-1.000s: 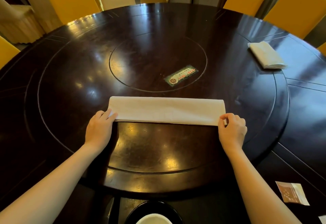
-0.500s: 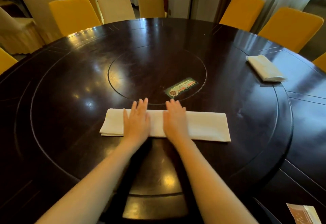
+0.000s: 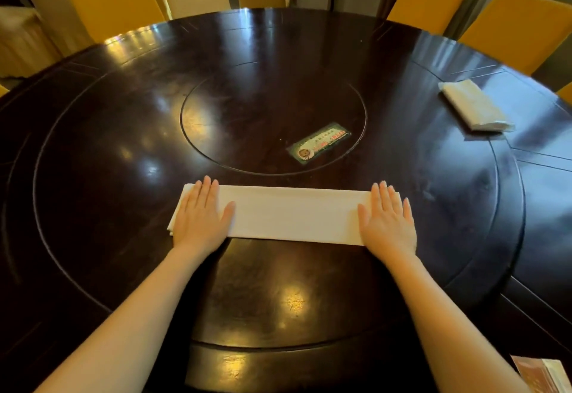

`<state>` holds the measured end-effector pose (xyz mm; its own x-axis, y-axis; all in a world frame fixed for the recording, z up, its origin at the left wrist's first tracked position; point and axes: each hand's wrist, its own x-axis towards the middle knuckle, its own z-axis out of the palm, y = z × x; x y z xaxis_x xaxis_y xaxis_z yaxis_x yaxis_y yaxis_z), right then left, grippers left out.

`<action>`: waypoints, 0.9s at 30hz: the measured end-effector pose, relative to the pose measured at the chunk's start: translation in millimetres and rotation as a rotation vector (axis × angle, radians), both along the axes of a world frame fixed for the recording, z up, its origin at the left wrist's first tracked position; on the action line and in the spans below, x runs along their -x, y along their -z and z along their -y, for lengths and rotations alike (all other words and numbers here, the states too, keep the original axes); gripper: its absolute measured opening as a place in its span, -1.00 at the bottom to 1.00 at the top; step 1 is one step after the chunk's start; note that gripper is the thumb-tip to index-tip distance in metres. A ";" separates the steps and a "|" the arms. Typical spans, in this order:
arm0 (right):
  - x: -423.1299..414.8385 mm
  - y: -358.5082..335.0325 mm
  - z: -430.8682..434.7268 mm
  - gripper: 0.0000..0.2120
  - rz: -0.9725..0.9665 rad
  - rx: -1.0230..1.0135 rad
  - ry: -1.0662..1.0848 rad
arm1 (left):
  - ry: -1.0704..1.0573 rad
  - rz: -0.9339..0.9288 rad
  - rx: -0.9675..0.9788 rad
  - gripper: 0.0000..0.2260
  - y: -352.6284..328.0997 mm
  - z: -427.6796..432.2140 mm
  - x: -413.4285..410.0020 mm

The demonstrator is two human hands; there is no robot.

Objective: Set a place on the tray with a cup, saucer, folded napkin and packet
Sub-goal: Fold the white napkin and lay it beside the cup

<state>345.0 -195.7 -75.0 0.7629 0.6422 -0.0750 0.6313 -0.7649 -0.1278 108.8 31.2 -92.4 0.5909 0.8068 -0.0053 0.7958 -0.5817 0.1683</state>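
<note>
A white napkin [image 3: 294,214], folded into a long strip, lies flat on the dark round table [image 3: 278,293] in front of me. My left hand [image 3: 201,216] presses palm down on the strip's left end, fingers straight and together. My right hand [image 3: 388,218] lies flat on its right end in the same way. A brown and white packet [image 3: 546,375] shows at the bottom right corner, partly cut off. No cup, saucer or tray is in view.
A second folded white napkin [image 3: 475,106] lies at the table's far right. A green card [image 3: 320,142] sits near the centre ring of the turntable. Yellow and cream chairs [image 3: 114,2] stand around the far edge of the table.
Both hands have slid apart along the napkin from its middle to its two ends. A second ago they pinched its near corners. The camera has tilted, and the cup at the near edge has left view.
</note>
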 end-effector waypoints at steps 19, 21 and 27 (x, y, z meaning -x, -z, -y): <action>49.1 -19.8 46.4 -0.88 0.147 -0.479 -0.017 | -0.582 0.705 0.213 -0.84 -30.5 14.8 62.4; 52.4 -17.3 45.5 -0.90 0.118 -0.453 -0.132 | -0.602 0.719 0.228 -0.87 -30.1 14.4 64.7; 46.8 -7.4 48.1 -0.91 0.053 -0.514 -0.205 | -0.628 0.685 0.245 -0.95 -30.7 16.2 67.1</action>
